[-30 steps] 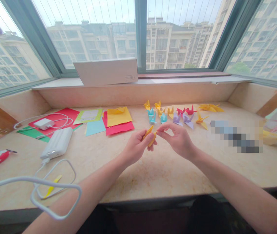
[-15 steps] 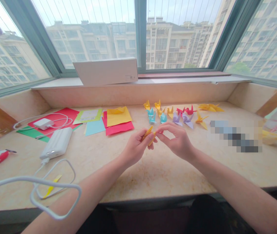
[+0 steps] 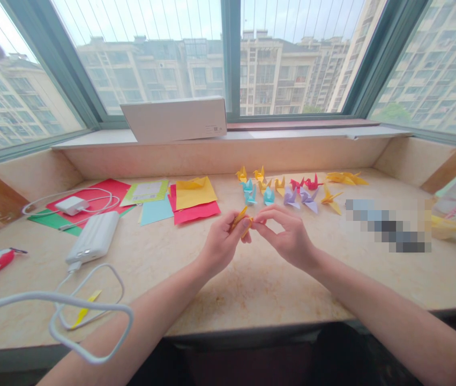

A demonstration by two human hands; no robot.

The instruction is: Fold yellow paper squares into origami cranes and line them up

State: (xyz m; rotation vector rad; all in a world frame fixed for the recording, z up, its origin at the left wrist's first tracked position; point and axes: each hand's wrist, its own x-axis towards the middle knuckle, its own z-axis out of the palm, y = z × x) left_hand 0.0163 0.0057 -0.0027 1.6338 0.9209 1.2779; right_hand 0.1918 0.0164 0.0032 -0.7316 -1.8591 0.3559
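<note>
Above the middle of the counter, my left hand is closed round a small yellow origami crane, whose narrow points stick out between the fingers. Thumb and forefinger of my right hand pinch the crane's tip from the right side. Most of the folded paper is hidden by my fingers. Just beyond the hands stand finished paper cranes in several colours: a blue crane, a purple crane, a red crane and a yellow crane.
Left of the hands lie yellow paper sheets over red ones. A white power bank, a charger and a looped white cable occupy the left side. More folded yellow pieces lie at the back right. A long box stands on the sill.
The yellow crane has turned slightly in my left hand, and its point stands more upright. My right fingertips have shifted a little left while still pinching the tip.
</note>
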